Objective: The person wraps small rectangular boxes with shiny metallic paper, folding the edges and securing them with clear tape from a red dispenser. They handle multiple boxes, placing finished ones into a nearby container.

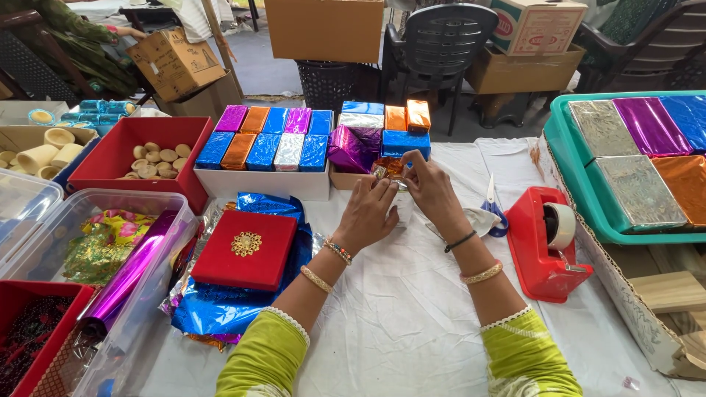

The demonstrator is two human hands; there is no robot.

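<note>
2 hands (pixel 401 202), 1 red tape dispenser (pixel 540 246), 1 red flat box (pixel 245 250), 1 pair of scissors (pixel 493 209), 5 wrapped parcels in the teal tray (pixel 570 158).

Left of the fingers, a flat red box (pixel 245 250) with a gold ornament lies on crumpled blue foil (pixel 228 305). Farther left, a clear tub (pixel 158 290) holds a roll of purple foil (pixel 125 279). Beyond the fingers and to their left, a white carton (pixel 261 184) is packed with foil-wrapped parcels (pixel 265 140), and a red box (pixel 110 158) beside it holds small tan discs (pixel 154 158). Right of the fingers, a red tape dispenser (pixel 540 246) stands on the bench (pixel 412 309), scissors (pixel 494 209) just beside it. Well off to the right, a teal tray (pixel 570 169) carries larger wrapped boxes (pixel 640 187).
</note>
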